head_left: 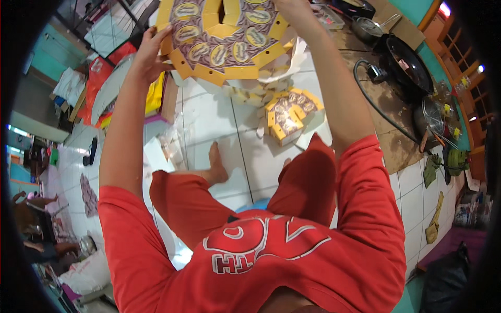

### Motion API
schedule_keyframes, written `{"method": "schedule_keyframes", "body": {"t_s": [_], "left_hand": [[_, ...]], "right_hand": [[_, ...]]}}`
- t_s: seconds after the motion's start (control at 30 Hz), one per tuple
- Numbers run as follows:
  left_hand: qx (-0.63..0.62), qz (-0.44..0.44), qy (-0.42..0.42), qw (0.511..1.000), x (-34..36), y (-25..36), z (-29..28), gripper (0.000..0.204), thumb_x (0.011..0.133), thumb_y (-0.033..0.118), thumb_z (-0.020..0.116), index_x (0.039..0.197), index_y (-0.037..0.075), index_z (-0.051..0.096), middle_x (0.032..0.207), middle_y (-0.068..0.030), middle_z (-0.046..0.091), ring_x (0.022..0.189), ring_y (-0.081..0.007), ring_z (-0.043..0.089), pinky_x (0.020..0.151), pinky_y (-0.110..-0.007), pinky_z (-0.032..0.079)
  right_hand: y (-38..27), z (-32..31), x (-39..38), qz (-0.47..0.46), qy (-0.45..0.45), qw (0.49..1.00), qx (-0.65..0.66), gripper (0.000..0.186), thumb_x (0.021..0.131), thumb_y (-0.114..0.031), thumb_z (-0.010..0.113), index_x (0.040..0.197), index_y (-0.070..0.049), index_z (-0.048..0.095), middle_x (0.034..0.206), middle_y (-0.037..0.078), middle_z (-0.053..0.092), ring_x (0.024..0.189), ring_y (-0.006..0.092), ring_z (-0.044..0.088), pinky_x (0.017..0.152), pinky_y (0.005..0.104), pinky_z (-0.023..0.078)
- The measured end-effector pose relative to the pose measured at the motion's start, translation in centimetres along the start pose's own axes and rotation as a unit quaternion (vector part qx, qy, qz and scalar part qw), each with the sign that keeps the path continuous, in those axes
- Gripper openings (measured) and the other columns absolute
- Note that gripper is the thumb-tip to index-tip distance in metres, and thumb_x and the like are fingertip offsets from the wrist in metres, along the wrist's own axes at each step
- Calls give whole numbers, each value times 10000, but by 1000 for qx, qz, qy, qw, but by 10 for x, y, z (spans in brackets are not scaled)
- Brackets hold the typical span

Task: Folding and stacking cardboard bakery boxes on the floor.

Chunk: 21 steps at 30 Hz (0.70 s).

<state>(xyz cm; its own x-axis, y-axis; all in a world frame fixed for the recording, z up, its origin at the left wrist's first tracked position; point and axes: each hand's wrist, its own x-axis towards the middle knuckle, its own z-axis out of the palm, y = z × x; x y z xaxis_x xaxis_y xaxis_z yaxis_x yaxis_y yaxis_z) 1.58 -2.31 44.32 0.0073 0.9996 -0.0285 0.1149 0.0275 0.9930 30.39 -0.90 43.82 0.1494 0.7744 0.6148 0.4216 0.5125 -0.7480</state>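
A large curved row of small yellow cartons with brown swirl-patterned faces and oval labels (219,53) is held up in front of me, its far part cut off by the top edge. My left hand (152,51) grips its left side, thumb on top and fingers around the edge. At its upper right side is my right hand (292,7), closed on the cartons, with its fingertips mostly out of view. Below, on the tiled floor, rests a smaller curved cluster of the same cartons (292,112).
At right, a black wok (406,65), a gas hose (373,104) and a wire strainer (430,115) lie on or beside brown cardboard (399,141). Red and yellow bags (104,73) stand at left. Another person (44,229) sits at far left.
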Motion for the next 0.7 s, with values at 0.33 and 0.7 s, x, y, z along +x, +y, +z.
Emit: {"method": "schedule_keyframes", "body": {"t_s": [0.33, 0.7], "left_hand": [[72, -57, -101, 991, 172, 16, 78, 619, 757, 472, 546, 1240, 179, 292, 1266, -111, 354, 866, -327, 567, 712, -488, 492], [225, 156, 23, 962, 239, -63, 96, 643, 768, 516, 515, 1270, 151, 346, 1296, -128, 317, 1109, -315, 386, 820, -514, 363]], "right_hand": [[102, -26, 119, 174, -4, 973, -153, 490, 790, -342, 542, 1192, -85, 432, 1060, 155, 550, 944, 230, 546, 785, 341, 439], [223, -16, 151, 303, -115, 901, -289, 492, 772, -465, 524, 1051, -63, 572, 979, 172, 597, 897, 300, 582, 742, 420, 483]]}}
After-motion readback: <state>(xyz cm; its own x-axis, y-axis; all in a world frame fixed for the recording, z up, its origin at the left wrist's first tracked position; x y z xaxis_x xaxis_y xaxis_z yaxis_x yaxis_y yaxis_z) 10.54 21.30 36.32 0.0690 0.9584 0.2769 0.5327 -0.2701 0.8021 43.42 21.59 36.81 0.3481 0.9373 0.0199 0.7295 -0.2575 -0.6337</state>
